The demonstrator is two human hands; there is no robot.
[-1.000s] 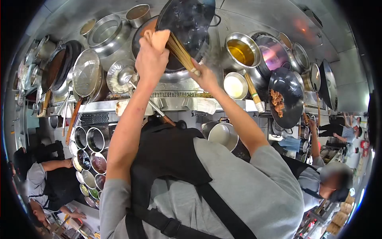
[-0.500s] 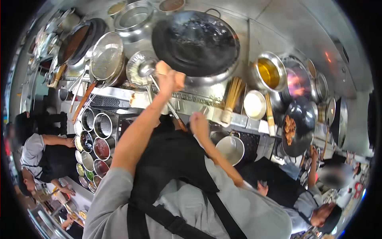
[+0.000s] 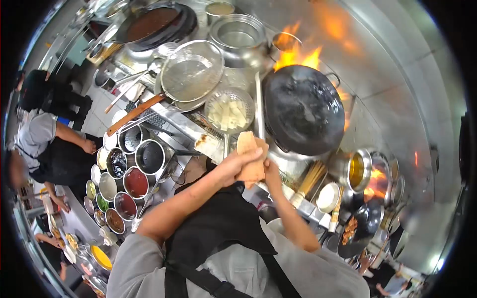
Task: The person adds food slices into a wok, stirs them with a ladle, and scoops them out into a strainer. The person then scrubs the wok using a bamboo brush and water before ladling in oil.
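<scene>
My left hand (image 3: 239, 165) is closed on a folded orange cloth (image 3: 253, 170) in front of my chest. At the cloth's right edge, my right hand (image 3: 272, 175) has its fingers curled against it; they are partly hidden. Just beyond both hands is a black wok (image 3: 304, 111) with a wet, steaming inside, and flames (image 3: 298, 57) rise behind its rim. To the left of the wok rests a perforated skimmer (image 3: 227, 110) holding pale, flat pieces of food.
A wooden-handled strainer (image 3: 193, 70) lies on a pot at left, above several sauce containers (image 3: 136, 182). Right of me are a bamboo brush (image 3: 311, 181), a white bowl (image 3: 328, 197), an oil pot (image 3: 357, 171) and another flaming burner (image 3: 376, 183). A co-worker (image 3: 47, 144) stands at left.
Flames have flared up behind the wok. My left hand has come back from the skimmer with the cloth, and my right hand has met it. The ladle over the skimmer is gone. The view has turned.
</scene>
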